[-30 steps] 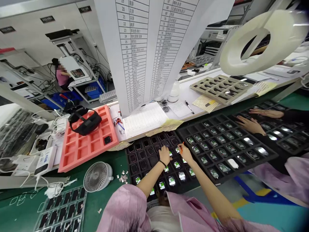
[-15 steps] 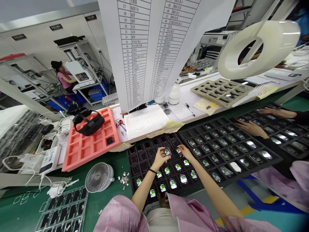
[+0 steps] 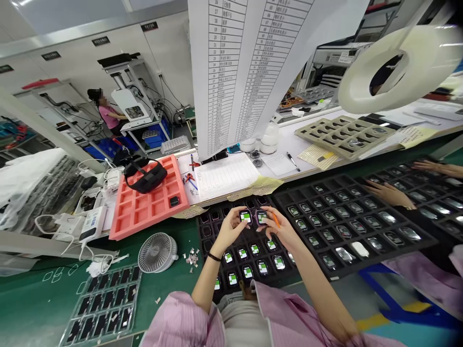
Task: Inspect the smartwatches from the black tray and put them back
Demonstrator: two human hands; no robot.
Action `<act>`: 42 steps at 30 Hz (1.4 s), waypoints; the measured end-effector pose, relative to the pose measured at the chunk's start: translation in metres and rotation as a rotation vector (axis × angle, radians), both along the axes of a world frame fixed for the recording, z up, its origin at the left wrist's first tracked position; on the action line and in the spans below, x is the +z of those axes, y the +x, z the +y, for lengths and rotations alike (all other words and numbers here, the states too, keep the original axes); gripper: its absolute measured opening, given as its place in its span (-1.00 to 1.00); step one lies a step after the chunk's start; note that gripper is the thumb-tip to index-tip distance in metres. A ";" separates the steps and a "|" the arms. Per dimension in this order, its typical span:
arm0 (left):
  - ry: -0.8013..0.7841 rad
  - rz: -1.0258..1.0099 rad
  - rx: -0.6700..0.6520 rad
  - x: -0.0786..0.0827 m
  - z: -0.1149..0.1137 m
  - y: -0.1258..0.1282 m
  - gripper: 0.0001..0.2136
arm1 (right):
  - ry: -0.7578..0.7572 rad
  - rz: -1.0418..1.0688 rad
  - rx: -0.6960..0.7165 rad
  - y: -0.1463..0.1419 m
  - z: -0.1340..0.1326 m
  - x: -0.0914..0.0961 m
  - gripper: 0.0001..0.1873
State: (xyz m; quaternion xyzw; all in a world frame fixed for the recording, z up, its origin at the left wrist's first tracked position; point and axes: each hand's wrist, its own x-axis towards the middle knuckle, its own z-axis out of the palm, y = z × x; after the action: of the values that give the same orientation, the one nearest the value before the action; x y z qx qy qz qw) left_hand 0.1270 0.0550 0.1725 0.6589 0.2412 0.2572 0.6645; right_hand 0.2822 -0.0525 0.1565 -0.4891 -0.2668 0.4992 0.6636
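Note:
My left hand [image 3: 231, 229] is raised above the black compartment tray [image 3: 206, 231] and pinches a small watch body with a green sticker [image 3: 245, 216]. My right hand [image 3: 282, 231] holds a second watch body with a green sticker [image 3: 261, 217] right beside the first. An orange pen-like stick [image 3: 276, 220] lies between the right hand's fingers. Below the hands, several more green-stickered watch bodies [image 3: 255, 249] sit in the tray's pockets.
A larger black tray of watch bodies [image 3: 336, 226] lies to the right, where another person's hands [image 3: 388, 193] work. A red tray [image 3: 144, 207] with a black strap, a small fan [image 3: 157, 252], paper sheets [image 3: 226, 176] and a grey tray [image 3: 343, 135] stand behind.
Both hands have lifted off the tray, each taking a watch body up. They now hold the two pieces side by side. The view has shifted slightly to the left.

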 end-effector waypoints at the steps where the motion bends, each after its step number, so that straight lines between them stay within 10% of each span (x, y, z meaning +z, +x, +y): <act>1: 0.004 -0.003 -0.003 0.007 -0.002 -0.003 -0.63 | 0.017 -0.020 0.021 -0.003 -0.002 0.007 -0.54; 11: 0.014 -0.035 0.054 0.042 -0.020 -0.021 -0.65 | 0.038 -0.129 0.025 -0.023 -0.012 0.037 -0.56; 42: 0.067 -0.044 0.124 0.050 -0.029 -0.041 -0.65 | 0.171 -0.183 -0.001 -0.042 -0.015 0.046 -0.68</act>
State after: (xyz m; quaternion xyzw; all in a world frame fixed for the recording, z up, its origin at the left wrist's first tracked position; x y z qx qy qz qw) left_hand 0.0863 0.0262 0.2222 0.6587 0.2581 0.3203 0.6300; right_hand 0.2407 -0.0678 0.2022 -0.4746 -0.3676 0.4275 0.6759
